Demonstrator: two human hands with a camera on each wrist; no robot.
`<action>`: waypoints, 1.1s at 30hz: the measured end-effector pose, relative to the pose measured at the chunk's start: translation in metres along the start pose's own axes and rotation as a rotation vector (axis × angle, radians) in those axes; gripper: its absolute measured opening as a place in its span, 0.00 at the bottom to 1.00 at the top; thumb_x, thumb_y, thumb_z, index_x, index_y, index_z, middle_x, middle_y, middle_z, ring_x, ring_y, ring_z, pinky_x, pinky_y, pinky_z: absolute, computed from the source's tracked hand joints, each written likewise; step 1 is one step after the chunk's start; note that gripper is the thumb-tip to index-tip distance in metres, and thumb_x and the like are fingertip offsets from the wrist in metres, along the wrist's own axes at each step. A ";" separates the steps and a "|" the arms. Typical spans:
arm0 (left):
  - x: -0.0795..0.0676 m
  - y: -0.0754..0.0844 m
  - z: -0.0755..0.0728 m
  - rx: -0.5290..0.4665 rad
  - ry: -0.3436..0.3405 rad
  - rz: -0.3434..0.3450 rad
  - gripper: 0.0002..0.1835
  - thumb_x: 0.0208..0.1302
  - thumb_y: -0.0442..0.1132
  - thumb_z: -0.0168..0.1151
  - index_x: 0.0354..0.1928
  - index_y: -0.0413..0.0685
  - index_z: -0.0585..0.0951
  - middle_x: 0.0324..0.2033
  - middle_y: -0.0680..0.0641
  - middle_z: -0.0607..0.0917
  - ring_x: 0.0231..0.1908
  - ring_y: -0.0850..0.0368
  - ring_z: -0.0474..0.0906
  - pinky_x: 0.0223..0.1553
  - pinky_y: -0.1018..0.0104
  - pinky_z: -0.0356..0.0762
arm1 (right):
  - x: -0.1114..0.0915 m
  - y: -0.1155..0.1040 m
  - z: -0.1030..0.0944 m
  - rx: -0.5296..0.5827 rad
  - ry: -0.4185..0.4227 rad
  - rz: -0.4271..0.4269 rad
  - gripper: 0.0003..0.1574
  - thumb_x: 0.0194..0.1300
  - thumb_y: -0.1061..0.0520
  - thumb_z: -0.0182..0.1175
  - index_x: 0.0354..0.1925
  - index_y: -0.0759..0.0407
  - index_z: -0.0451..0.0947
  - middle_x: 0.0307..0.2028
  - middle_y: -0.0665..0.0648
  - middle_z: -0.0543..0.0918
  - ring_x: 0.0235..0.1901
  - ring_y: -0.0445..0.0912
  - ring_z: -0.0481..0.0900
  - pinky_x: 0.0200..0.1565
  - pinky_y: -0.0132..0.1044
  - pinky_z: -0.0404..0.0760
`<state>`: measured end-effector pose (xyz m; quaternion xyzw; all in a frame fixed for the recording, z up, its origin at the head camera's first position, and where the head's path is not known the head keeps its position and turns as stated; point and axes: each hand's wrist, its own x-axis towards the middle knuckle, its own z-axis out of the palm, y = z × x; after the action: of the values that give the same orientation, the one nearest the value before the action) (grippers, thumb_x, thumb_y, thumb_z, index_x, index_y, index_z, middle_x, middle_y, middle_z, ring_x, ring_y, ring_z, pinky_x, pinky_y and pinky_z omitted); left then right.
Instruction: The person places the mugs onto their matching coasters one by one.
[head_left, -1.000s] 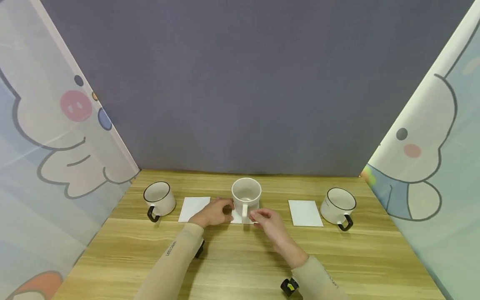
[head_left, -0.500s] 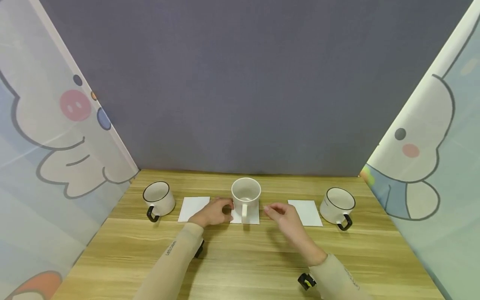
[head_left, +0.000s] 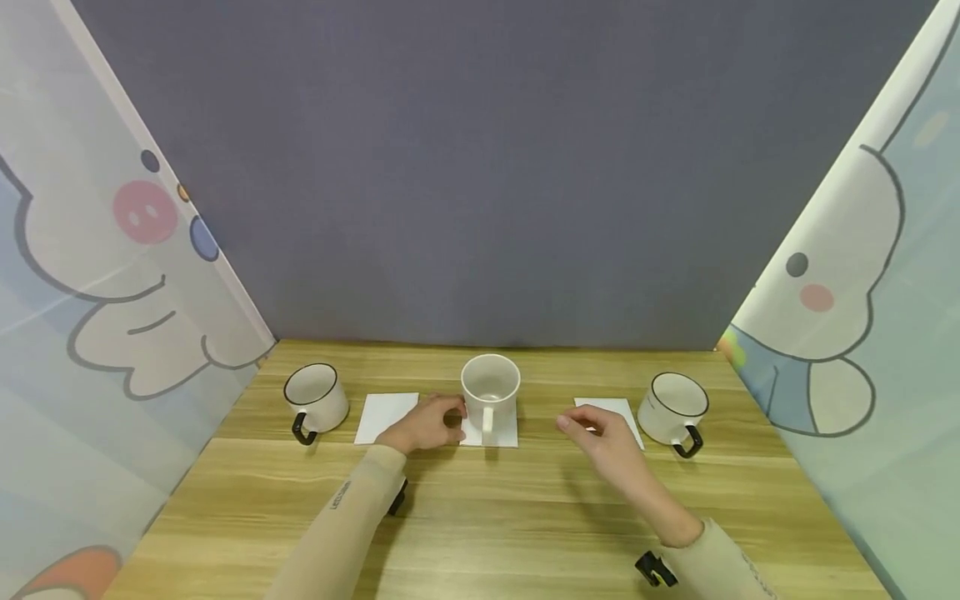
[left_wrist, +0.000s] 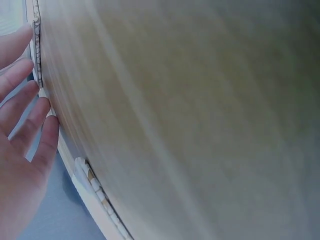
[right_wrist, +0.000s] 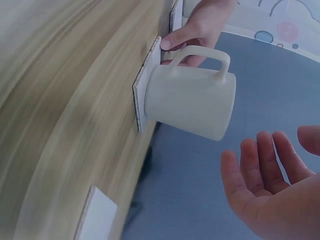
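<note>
A plain white mug (head_left: 492,385) stands upright on the middle white square coaster (head_left: 507,435), its handle facing the person. My left hand (head_left: 427,423) is beside the coaster's left edge, thumb and fingers apart. In the right wrist view its thumb (right_wrist: 181,36) reaches the coaster's edge behind the mug. Relaxed fingers of this hand (left_wrist: 30,130) show along the table's side in the left wrist view. Near the right coaster (head_left: 621,408), my right hand (head_left: 609,442) hovers above the table with loosely bent fingers and nothing held, partly covering that coaster.
To the left stands a black-rimmed white mug (head_left: 317,400) with a black handle, beside another white coaster (head_left: 384,415). A matching black-rimmed mug (head_left: 673,408) is on the far right. A grey panel (head_left: 487,183) rises behind the wooden table (head_left: 495,525), with printed curtains at both sides.
My right hand has moved away from the plain mug and middle coaster, rightward to the right coaster. The left hand has stayed by the middle coaster's left edge.
</note>
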<state>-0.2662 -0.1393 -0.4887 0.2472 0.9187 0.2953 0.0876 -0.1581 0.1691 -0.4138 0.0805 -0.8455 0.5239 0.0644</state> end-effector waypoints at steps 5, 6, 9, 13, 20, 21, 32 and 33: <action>0.000 0.000 -0.001 0.021 0.006 0.001 0.14 0.59 0.41 0.73 0.45 0.54 0.80 0.56 0.52 0.81 0.60 0.43 0.70 0.63 0.39 0.65 | -0.007 0.000 -0.013 -0.011 0.025 -0.029 0.10 0.70 0.54 0.65 0.42 0.60 0.85 0.37 0.55 0.86 0.35 0.42 0.83 0.34 0.34 0.80; 0.000 0.001 -0.001 0.020 0.008 0.003 0.14 0.58 0.41 0.74 0.45 0.53 0.80 0.56 0.52 0.82 0.60 0.43 0.71 0.63 0.39 0.65 | -0.007 0.001 -0.016 -0.013 0.031 -0.026 0.10 0.70 0.55 0.64 0.43 0.60 0.85 0.37 0.55 0.86 0.35 0.41 0.82 0.35 0.34 0.80; 0.000 0.001 -0.002 0.027 0.013 0.022 0.14 0.58 0.40 0.74 0.44 0.52 0.80 0.52 0.52 0.83 0.58 0.43 0.72 0.62 0.40 0.65 | -0.010 0.001 -0.025 -0.050 0.056 -0.018 0.12 0.70 0.54 0.64 0.44 0.61 0.85 0.39 0.55 0.86 0.36 0.41 0.82 0.35 0.34 0.79; 0.001 0.001 -0.001 0.029 0.000 0.030 0.14 0.59 0.40 0.73 0.45 0.52 0.80 0.51 0.53 0.83 0.58 0.44 0.72 0.62 0.40 0.65 | -0.014 0.002 -0.038 -0.106 0.077 -0.004 0.13 0.71 0.52 0.63 0.45 0.61 0.85 0.40 0.55 0.86 0.37 0.39 0.80 0.34 0.33 0.79; 0.002 0.002 0.000 0.030 -0.002 0.031 0.14 0.59 0.41 0.74 0.45 0.52 0.80 0.51 0.54 0.83 0.58 0.44 0.72 0.62 0.40 0.65 | -0.018 0.015 -0.058 -0.162 0.142 -0.020 0.13 0.71 0.54 0.63 0.46 0.63 0.85 0.41 0.57 0.86 0.37 0.34 0.80 0.36 0.31 0.80; 0.002 0.001 0.000 0.025 0.000 0.031 0.14 0.58 0.41 0.74 0.44 0.52 0.80 0.51 0.54 0.83 0.58 0.44 0.71 0.62 0.40 0.65 | -0.018 0.017 -0.060 -0.167 0.149 -0.017 0.14 0.72 0.53 0.63 0.46 0.63 0.85 0.41 0.57 0.86 0.37 0.34 0.80 0.36 0.31 0.80; 0.002 0.002 -0.001 0.004 -0.001 0.028 0.14 0.58 0.40 0.74 0.44 0.52 0.80 0.52 0.53 0.83 0.58 0.44 0.71 0.62 0.40 0.66 | -0.018 0.038 -0.081 -0.243 0.223 -0.004 0.17 0.73 0.51 0.61 0.46 0.65 0.84 0.40 0.61 0.87 0.36 0.30 0.77 0.34 0.29 0.78; 0.002 0.002 -0.001 0.007 -0.002 0.028 0.14 0.58 0.40 0.74 0.44 0.52 0.80 0.52 0.53 0.83 0.58 0.44 0.71 0.62 0.40 0.66 | -0.017 0.040 -0.083 -0.250 0.239 -0.012 0.17 0.72 0.51 0.62 0.45 0.65 0.84 0.40 0.61 0.86 0.36 0.30 0.77 0.33 0.28 0.78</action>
<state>-0.2676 -0.1376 -0.4870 0.2606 0.9160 0.2933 0.0834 -0.1473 0.2619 -0.4155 0.0140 -0.8900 0.4201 0.1768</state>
